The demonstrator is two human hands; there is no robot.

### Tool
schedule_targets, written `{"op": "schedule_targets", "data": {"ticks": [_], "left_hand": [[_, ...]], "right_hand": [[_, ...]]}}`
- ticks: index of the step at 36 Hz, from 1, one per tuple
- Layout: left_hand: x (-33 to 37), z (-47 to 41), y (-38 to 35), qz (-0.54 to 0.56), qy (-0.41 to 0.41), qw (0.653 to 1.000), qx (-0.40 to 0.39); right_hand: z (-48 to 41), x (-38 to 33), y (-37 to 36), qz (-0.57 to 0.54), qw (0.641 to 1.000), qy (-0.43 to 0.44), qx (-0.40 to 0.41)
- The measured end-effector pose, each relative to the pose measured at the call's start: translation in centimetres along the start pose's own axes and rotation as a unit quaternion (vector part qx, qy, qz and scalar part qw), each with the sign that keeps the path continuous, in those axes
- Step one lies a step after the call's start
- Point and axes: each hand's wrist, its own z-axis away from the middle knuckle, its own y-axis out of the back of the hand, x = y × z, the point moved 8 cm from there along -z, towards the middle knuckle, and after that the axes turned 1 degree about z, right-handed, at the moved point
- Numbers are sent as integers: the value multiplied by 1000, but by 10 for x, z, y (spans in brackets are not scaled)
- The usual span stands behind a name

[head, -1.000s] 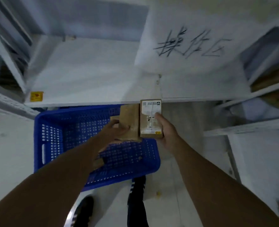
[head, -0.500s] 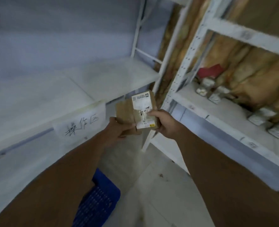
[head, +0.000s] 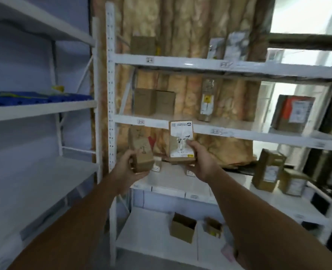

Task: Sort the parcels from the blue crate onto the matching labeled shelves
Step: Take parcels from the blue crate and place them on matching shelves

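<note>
white shelves (head: 180, 64) behind hands, a parcel in each

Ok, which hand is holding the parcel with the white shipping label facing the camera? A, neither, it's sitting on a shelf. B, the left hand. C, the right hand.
C: the right hand grips the white-labelled parcel upright in front of the shelves, while the left hand holds a plain brown cardboard box.

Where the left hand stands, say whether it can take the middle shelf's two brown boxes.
Probably not now: the left hand grips a small parcel, though nothing stands before the two brown boxes.
</note>
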Motion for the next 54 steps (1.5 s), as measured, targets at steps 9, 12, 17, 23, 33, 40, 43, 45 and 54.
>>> {"op": "schedule_targets", "data": {"ticks": [9, 12, 17, 23, 33, 40, 43, 45, 54], "left_hand": [[-32, -1, -172, 62, 9, 993, -96], [-39, 7, -218, 16, -11, 994, -108], [-47, 15, -259, -61, -26, 995, -73], [-55, 31, -303, -237, -62, 964, -103], [-45, 17, -301, -210, -51, 974, -72], [-16, 11, -294, -314, -89, 944, -53], [0, 10, -292, -396, -111, 909, -67], [8, 15, -296, -444, -116, 884, -93], [44, 31, -329, -445, -104, 876, -152]], "right_hand": [[43, -58, 113, -34, 999, 24, 15], [56, -75, 137, -36, 998, 48, 22], [72, -89, 176, -56, 996, 69, 22], [85, -100, 198, -63, 993, 96, 3], [102, -128, 217, -15, 991, 128, -46], [105, -152, 234, -110, 982, 152, 27], [106, -172, 240, -139, 973, 178, 38], [111, -185, 233, -108, 977, 185, 24], [115, -211, 179, -26, 978, 208, 7]]}}
